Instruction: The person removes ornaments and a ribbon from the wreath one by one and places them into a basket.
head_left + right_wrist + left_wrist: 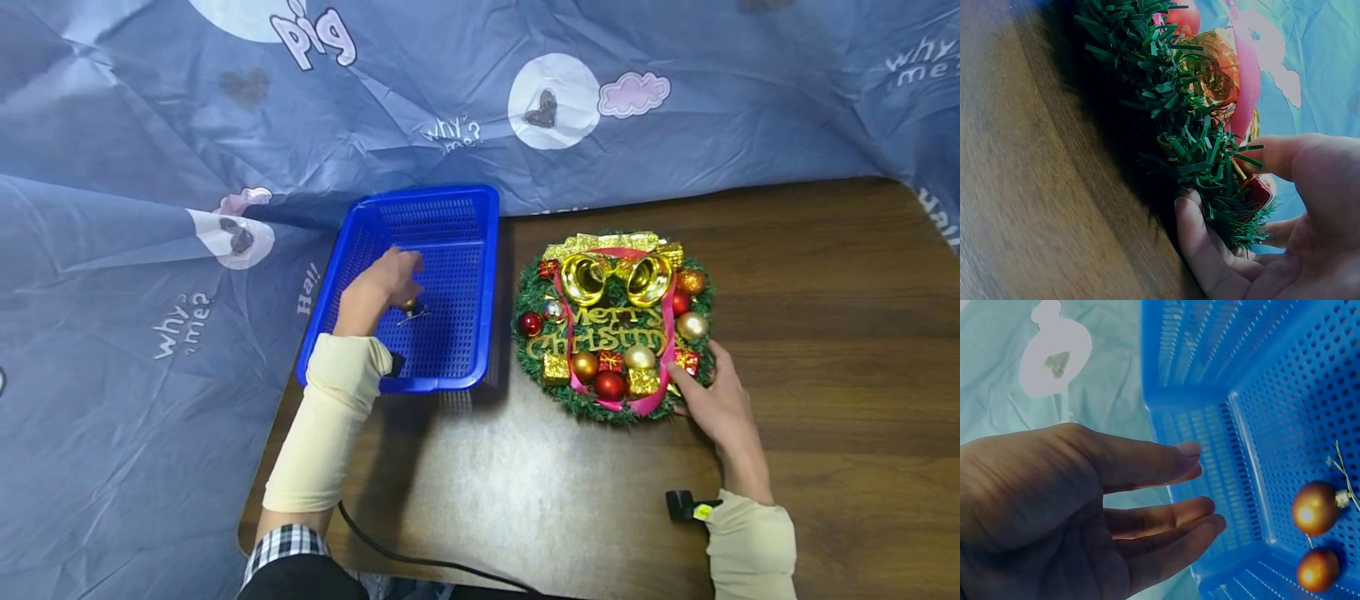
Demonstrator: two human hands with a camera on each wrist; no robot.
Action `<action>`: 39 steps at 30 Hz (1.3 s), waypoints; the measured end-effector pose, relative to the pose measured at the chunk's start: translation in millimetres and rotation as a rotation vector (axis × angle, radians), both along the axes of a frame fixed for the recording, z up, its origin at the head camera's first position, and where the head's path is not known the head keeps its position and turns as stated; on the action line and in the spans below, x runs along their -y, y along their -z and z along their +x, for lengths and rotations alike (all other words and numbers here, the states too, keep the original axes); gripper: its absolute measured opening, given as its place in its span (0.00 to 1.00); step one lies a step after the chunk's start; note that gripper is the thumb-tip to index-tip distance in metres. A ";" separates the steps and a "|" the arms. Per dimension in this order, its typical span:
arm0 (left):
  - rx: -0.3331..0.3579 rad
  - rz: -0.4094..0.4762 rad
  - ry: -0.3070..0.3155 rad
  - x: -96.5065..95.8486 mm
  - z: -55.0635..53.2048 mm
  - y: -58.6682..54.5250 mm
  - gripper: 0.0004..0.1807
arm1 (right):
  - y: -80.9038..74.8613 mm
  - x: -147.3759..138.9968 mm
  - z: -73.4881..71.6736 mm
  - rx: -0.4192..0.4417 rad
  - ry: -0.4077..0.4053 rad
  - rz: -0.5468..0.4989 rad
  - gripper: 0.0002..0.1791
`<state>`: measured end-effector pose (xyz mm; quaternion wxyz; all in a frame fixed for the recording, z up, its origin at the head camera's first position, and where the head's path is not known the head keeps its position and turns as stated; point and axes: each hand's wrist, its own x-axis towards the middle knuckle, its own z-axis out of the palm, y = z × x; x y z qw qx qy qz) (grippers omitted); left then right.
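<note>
A green Christmas wreath [534, 293] lies on the table, decorated with golden bells [651, 281], shiny balls, small gift boxes, a pink ribbon and "Merry Christmas" lettering. My right hand [720, 404] grips its lower right edge, thumb over the top and fingers underneath, as the right wrist view shows. Over the blue plastic basket [487, 292] hovers my left hand [384, 279], its fingers loosely extended and holding nothing. Two golden ball ornaments, an upper ball [1316, 508] and a lower ball [1318, 569], are inside the basket in the left wrist view, apart from the fingertips.
The wooden table [825, 333] extends right of the wreath. Blue printed cloth [420, 100] hangs behind and to the left. A black cable [420, 560] runs along the table's front edge.
</note>
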<state>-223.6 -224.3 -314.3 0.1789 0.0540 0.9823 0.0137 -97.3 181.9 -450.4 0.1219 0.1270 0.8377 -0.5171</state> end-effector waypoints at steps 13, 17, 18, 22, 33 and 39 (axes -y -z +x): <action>-0.074 0.069 0.105 -26.0 16.9 -8.7 0.20 | 2.8 0.1 1.8 0.015 0.001 -0.008 0.50; -0.119 0.088 0.157 -32.5 20.9 -12.3 0.19 | 2.8 -0.3 1.7 0.020 -0.001 -0.018 0.50; -0.124 0.092 0.165 -34.0 22.1 -13.0 0.19 | 2.9 -0.5 1.7 0.021 0.001 -0.021 0.50; -0.126 0.110 0.172 -40.7 26.5 -15.9 0.19 | 3.3 -0.8 1.9 0.025 0.004 -0.025 0.50; -0.178 0.175 0.234 -71.3 44.4 -23.3 0.20 | 3.6 -1.8 0.1 0.007 -0.003 -0.021 0.50; -0.255 0.205 0.346 -93.3 57.1 -21.6 0.19 | 2.3 -2.3 -0.6 -0.004 -0.001 -0.025 0.49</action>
